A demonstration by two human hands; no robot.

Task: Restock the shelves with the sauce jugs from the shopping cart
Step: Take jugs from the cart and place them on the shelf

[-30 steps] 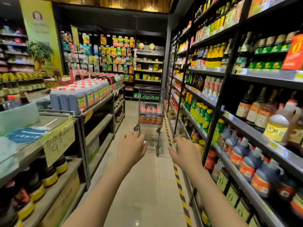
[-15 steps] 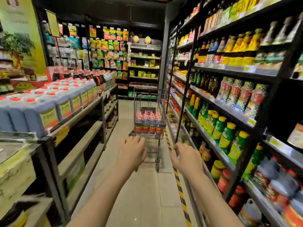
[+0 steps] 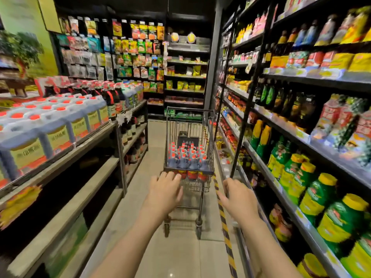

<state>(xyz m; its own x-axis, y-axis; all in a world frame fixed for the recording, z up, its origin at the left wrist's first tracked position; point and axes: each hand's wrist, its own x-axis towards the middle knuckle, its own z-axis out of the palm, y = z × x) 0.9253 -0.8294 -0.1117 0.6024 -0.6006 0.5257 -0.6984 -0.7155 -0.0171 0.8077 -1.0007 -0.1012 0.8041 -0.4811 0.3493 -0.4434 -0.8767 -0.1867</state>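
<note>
A metal shopping cart (image 3: 209,137) stands in the aisle just ahead of me, filled with several dark sauce jugs (image 3: 186,157) with red caps. My left hand (image 3: 164,191) reaches out with relaxed fingers just short of the cart's near edge. My right hand (image 3: 239,199) is stretched forward to the right of the cart, fingers loose, holding nothing. Neither hand grips the cart.
Shelves on the right (image 3: 301,135) hold bottles and green jars with yellow lids. The left shelf unit (image 3: 94,137) carries large blue jugs with red caps on top, with bare lower shelves. A yellow-black floor stripe (image 3: 222,217) runs along the right shelving.
I have walked forward down the aisle; the cart is now much closer and larger. Both hands stay extended ahead and now almost reach the cart's near edge.
</note>
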